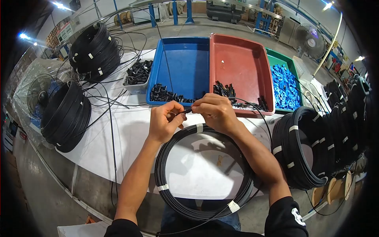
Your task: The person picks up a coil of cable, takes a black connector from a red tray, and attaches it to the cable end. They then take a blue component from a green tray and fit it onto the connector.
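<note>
Above a coil of black cable [161, 166] my two hands meet, fingertips almost touching. My left hand [162, 121] pinches a small black piece [187, 111], which bridges the gap between my fingers; its exact shape is mostly hidden. My right hand [216, 112] is closed on the other side of it, thumb and fingers pressed together. A black cable [258, 112] runs out from behind my right hand and curves down to the right. White tape bands [233, 206] wrap the coil, which overhangs the table's front edge.
Behind my hands, a blue tray [183, 59] and a red tray [239, 59] hold small black parts; a green tray [285, 85] holds blue ones. A clear box [137, 75] holds black pieces. Cable coils stand left [65, 118] and right [302, 148], with loose cables across the table's left.
</note>
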The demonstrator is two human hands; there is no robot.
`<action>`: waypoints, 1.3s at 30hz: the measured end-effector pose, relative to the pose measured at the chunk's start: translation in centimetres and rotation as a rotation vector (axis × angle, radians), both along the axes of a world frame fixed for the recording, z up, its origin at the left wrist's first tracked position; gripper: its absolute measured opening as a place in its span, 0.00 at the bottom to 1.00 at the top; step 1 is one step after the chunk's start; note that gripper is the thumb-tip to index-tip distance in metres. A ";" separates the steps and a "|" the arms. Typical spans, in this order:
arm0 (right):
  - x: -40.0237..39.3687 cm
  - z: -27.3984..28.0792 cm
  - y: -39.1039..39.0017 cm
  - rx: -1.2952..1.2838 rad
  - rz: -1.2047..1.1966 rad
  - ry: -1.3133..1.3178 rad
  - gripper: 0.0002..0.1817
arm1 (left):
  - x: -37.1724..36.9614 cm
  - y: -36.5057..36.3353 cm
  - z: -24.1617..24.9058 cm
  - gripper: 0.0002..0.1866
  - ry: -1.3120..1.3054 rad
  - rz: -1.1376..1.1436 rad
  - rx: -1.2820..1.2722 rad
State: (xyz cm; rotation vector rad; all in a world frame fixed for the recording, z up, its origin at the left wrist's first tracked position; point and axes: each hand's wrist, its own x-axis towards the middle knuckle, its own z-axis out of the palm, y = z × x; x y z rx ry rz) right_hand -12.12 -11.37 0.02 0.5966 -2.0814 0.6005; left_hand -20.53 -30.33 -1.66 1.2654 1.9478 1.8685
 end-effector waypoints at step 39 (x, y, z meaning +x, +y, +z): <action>0.7 0.8 -1.1 0.149 0.069 0.006 0.16 | 1.6 1.1 -0.7 0.17 0.618 0.238 -0.018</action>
